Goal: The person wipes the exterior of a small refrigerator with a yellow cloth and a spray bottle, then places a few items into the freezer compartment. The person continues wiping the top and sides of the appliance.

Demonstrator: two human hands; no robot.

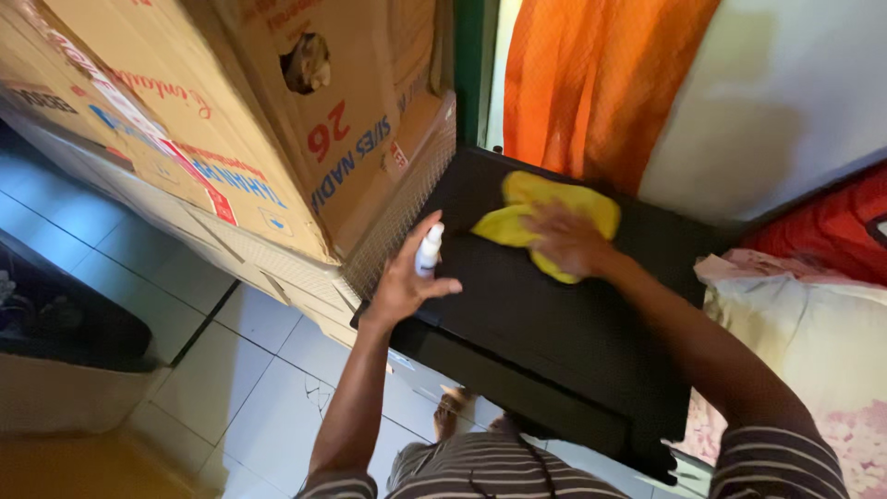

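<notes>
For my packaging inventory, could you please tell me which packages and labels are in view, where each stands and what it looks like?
Large cardboard box: upper left beside the black table; brown, red and blue print, a torn hole near its top.
Flatter cardboard box: far left, leaning; brown, with a red-and-white tape strip.
Small label: on the carton behind, at the table's edge; white with red.
Spray bottle: in the left hand; small, white.

Spray bottle (429,249): small, white, slim, held upright above the near-left edge of the black tabletop (517,314). Cloth (545,217): bright yellow, soft, crumpled and spread flat on the tabletop's far part, partly covered from above.
</notes>
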